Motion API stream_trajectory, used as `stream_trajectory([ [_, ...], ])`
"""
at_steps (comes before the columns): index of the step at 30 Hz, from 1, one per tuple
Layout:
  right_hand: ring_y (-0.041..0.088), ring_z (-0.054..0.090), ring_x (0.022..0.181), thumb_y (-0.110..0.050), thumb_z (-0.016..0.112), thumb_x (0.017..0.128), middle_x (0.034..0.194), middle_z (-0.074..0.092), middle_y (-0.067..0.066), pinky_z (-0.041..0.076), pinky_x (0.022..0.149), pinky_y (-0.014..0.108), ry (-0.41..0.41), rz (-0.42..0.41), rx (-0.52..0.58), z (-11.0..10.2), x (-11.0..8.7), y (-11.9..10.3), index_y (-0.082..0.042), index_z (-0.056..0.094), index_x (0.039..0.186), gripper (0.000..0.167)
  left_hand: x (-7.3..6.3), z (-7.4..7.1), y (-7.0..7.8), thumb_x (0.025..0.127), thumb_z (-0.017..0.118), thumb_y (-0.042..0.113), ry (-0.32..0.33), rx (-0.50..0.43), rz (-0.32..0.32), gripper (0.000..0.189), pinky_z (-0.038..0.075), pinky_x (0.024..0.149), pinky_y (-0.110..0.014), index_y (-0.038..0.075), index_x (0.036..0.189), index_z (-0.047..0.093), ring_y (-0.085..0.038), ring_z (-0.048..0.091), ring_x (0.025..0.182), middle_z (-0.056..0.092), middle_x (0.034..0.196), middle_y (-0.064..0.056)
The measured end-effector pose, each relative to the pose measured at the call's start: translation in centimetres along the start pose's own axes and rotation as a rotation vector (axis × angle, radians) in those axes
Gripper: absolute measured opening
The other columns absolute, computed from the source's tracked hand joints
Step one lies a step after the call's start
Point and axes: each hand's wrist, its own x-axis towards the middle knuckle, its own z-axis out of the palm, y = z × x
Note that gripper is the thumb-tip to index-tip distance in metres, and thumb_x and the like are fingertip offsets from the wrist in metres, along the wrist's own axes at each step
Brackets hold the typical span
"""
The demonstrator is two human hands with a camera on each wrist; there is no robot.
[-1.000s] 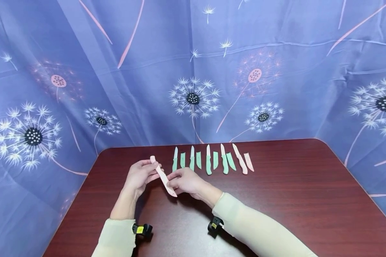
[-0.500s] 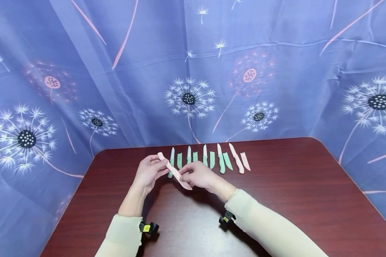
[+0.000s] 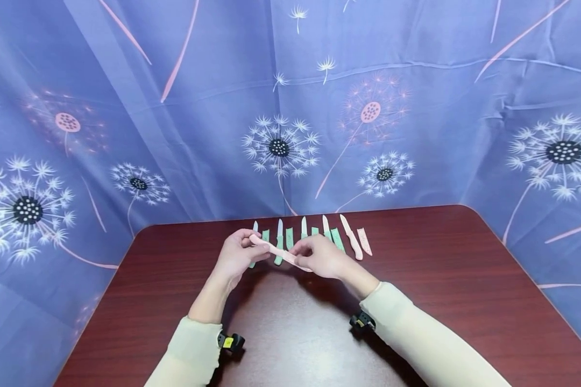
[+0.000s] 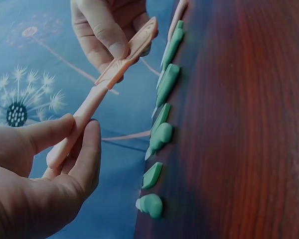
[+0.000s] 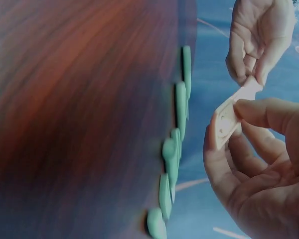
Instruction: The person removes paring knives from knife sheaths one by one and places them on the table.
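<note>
A pink knife (image 4: 82,119) is held above the table, its blade covered by a pink sheath (image 4: 135,46). My left hand (image 3: 234,258) pinches the knife's handle between thumb and fingers. At the other end, my right hand (image 3: 326,258) grips the sheath, thumb on its flat face in the right wrist view. Sheath and handle meet in the left wrist view, with no bare blade visible between them. Behind the hands, several green knives (image 3: 280,242) and green sheaths (image 3: 338,240) lie in a row, partly hidden by fingers.
At the row's right end lie another pink knife (image 3: 352,239), its blade bare, and a pink sheath (image 3: 365,242). The dark red wooden table (image 3: 440,290) ends at a blue dandelion-print curtain (image 3: 213,134) behind the row.
Both hands have moved right and away from the body with the sheathed pink knife. It has turned from steeply slanted to lying more sideways. The grips look the same.
</note>
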Motion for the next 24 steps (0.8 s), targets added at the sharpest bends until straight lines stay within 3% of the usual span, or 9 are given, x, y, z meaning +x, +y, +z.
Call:
stream_trajectory([
  [4, 0.012, 0.061, 0.080, -0.005, 0.072, 0.098, 0.089, 0.074, -0.008, 0.052, 0.075, 0.034, 0.023, -0.042, -0.094, -0.9, -0.6, 0.4, -0.013, 0.081, 0.104, 0.014, 0.0, 0.8, -0.1, 0.086, 0.078, -0.015, -0.007, 0.164, 0.063, 0.032, 0.063, 0.080, -0.034, -0.006, 0.112, 0.063, -0.017, 0.072, 0.085, 0.072, 0.100, -0.020],
  [11, 0.011, 0.067, 0.090, -0.004, 0.070, 0.097, 0.093, 0.078, -0.003, 0.054, 0.084, 0.038, 0.087, -0.115, -0.219, -1.7, -1.5, 0.9, -0.015, 0.081, 0.101, 0.016, -0.4, 2.1, 0.0, 0.085, 0.088, 0.001, 0.026, 0.604, 0.242, 0.026, 0.052, 0.077, -0.032, 0.005, 0.107, 0.074, -0.015, 0.067, 0.086, 0.076, 0.098, -0.005],
  [16, 0.012, 0.064, 0.082, -0.002, 0.074, 0.095, 0.089, 0.073, -0.005, 0.055, 0.077, 0.035, 0.161, -0.198, -0.373, -1.9, -2.0, 1.2, -0.013, 0.080, 0.101, 0.014, -0.7, 3.1, 0.0, 0.087, 0.087, 0.004, 0.001, 0.760, 0.326, 0.026, 0.057, 0.073, -0.034, 0.007, 0.111, 0.077, -0.013, 0.070, 0.082, 0.074, 0.095, -0.001],
  [24, 0.021, 0.068, 0.087, -0.002, 0.081, 0.090, 0.090, 0.070, -0.003, 0.058, 0.082, 0.039, 0.271, -0.351, -0.592, -2.1, -2.5, 1.7, -0.009, 0.079, 0.103, 0.015, -1.3, 4.6, -0.3, 0.087, 0.089, 0.007, 0.012, 1.084, 0.543, 0.028, 0.059, 0.075, -0.037, 0.011, 0.113, 0.079, -0.017, 0.069, 0.088, 0.070, 0.095, 0.001],
])
